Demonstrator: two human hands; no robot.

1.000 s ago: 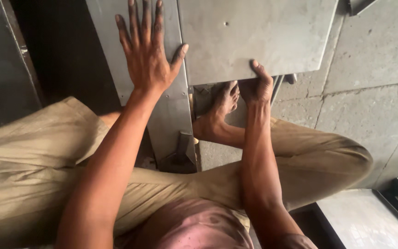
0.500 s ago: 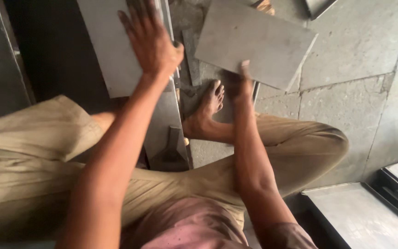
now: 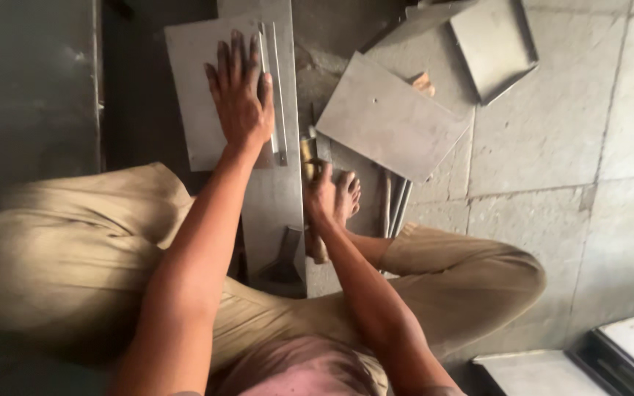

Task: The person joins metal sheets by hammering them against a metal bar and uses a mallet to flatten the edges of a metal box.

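Two grey metal sheets have shifted since half a second ago: the larger sheet (image 3: 394,117) now lies on the stone floor (image 3: 552,147), released. Our left hand (image 3: 240,95) presses the smaller sheet (image 3: 199,88) flat, fingers spread wide. Our right hand (image 3: 322,198) (beside our bare foot (image 3: 346,198)) grips something; we cannot tell what.

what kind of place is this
Probably a small sheet-metal workshop, worked at floor level: grey metal sheets and a folded metal tray lie on the stone-slab floor, and the left hand presses a sheet flat.
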